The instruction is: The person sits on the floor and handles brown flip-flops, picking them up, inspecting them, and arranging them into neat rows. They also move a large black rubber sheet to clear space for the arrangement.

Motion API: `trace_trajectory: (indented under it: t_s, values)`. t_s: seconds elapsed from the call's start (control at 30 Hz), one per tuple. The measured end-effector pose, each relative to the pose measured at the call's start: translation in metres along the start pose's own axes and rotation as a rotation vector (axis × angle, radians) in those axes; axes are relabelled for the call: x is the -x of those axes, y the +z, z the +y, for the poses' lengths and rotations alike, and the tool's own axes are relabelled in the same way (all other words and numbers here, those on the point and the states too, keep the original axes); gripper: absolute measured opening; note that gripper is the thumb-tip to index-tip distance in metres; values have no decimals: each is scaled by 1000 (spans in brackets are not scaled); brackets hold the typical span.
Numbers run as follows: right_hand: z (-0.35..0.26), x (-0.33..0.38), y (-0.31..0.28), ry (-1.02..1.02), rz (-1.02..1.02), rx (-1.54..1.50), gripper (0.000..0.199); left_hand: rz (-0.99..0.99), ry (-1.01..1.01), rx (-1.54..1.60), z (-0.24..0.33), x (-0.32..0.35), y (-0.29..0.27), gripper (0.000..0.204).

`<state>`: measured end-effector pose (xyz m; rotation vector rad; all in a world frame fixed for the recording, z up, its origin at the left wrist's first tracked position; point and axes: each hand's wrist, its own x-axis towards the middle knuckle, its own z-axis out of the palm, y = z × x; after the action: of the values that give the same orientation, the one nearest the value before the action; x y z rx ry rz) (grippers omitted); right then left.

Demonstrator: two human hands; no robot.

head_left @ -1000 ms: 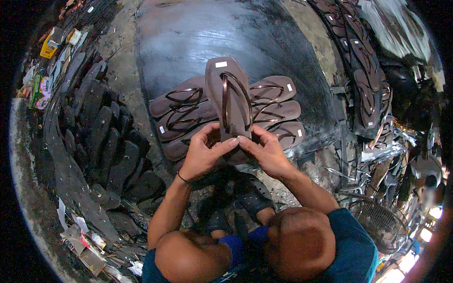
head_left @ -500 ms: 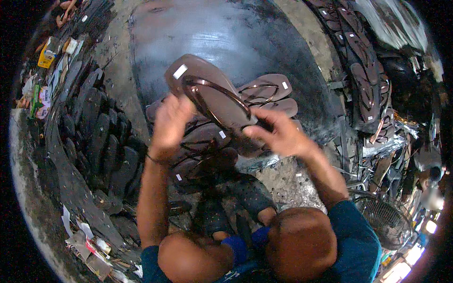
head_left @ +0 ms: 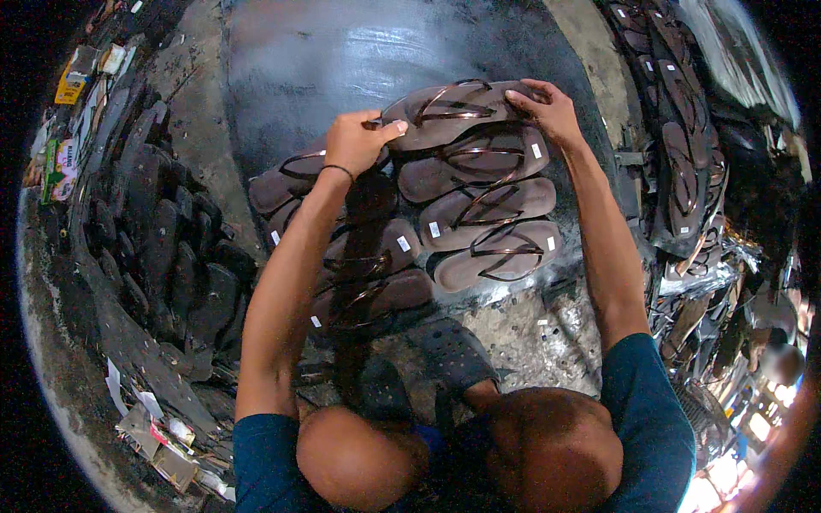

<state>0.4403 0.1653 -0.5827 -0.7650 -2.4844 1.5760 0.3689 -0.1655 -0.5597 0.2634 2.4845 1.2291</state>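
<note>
A brown flip-flop (head_left: 457,114) with a shiny bronze strap lies crosswise between my hands at the far end of a column of flip-flops. My left hand (head_left: 362,144) pinches its left end, thumb on top. At its other end my right hand (head_left: 547,111) is closed, with the thumb on the sole and the fingers round the far edge. Just below it are more brown flip-flops, among them one with a white sticker (head_left: 470,162) and one nearest me (head_left: 499,254). A second column of flip-flops (head_left: 372,250) sits to the left, partly behind my left forearm.
A dark sheet (head_left: 342,60) lies under the flip-flops. Piles of dark sole pieces (head_left: 184,248) fill the left side. More flip-flops (head_left: 680,175) are stacked at the right. A fan (head_left: 697,410) stands at lower right. My feet in black clogs (head_left: 453,350) are close to the near rows.
The raised flip-flop has gone down and away from me, turning crosswise onto the right column. My left hand moved from beside it to grip its left end; my right hand now holds the right end.
</note>
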Motion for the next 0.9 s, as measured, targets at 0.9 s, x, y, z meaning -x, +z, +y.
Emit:
trace_trajectory:
  t_s: [0.9]
  values:
    - [-33,180,83,-485,-93,214,17,581,342,-676,-125,266,-261,47]
